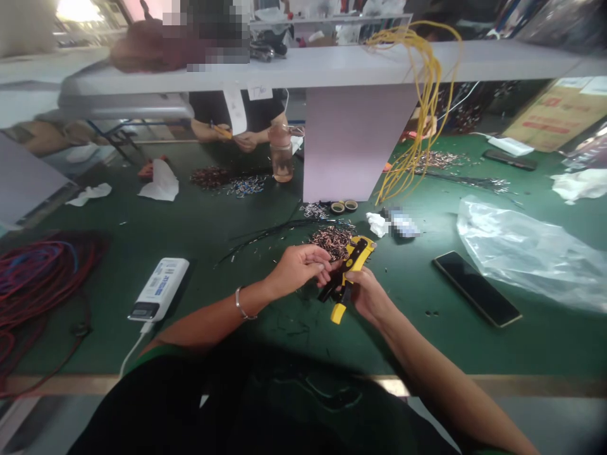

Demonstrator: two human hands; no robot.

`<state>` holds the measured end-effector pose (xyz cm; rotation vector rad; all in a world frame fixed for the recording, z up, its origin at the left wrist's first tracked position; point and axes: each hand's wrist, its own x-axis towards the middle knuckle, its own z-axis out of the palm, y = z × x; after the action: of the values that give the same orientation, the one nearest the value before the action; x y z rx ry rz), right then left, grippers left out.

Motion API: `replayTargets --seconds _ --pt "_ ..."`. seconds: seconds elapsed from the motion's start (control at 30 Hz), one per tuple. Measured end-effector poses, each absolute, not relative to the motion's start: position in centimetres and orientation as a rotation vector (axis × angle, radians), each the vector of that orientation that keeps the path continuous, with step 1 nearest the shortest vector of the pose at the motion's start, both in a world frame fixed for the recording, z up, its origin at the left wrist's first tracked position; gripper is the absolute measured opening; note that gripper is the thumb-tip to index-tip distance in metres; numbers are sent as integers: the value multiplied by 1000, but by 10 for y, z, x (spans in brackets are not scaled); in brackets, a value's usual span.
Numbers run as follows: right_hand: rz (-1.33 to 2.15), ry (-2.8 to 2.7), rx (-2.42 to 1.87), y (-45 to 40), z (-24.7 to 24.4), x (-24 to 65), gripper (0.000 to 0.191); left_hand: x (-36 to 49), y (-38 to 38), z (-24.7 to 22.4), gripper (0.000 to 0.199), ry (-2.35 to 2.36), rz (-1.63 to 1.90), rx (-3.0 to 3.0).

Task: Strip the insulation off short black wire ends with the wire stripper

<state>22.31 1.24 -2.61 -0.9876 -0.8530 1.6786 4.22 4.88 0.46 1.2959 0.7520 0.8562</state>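
My right hand is wrapped round a pair of yellow-and-black pliers, whose head points up and away from me and whose handles angle down toward me. Just left of the tool, my left hand has its fingers drawn together in a pinch; whatever lies between them is too small to make out. A heap of small copper-coloured pieces sits right behind both hands. Dark thin wires stretch out to the left of that heap. Small silver pieces lie behind it.
A white power bank with a cable and coiled red wires lie left. On the right are a phone and a clear plastic bag. Yellow wires hang from the shelf. A bottle stands near another person's hands.
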Motion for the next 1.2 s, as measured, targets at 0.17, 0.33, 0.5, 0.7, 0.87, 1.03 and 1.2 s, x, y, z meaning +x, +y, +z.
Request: replayTargets --seconds 0.17,0.33,0.5,0.7,0.87,1.03,1.2 --pt "1673 -807 -990 12 -23 223 24 44 51 1 16 775 783 1241" --pt "1675 -822 -1004 15 -22 227 26 48 53 -4 20 782 707 1205" --pt "1700 -891 -947 18 -27 230 28 50 52 -6 20 806 658 1263" --pt "1787 -900 -790 18 -24 229 32 41 58 2 20 866 688 1297" --pt "1764 -907 -712 20 -25 231 36 36 60 15 23 928 717 1312" --pt "1743 -945 -699 25 -34 234 40 30 61 29 25 976 811 1410" --pt "1735 -1017 -643 26 -42 230 53 25 66 35 20 1005 811 1518"
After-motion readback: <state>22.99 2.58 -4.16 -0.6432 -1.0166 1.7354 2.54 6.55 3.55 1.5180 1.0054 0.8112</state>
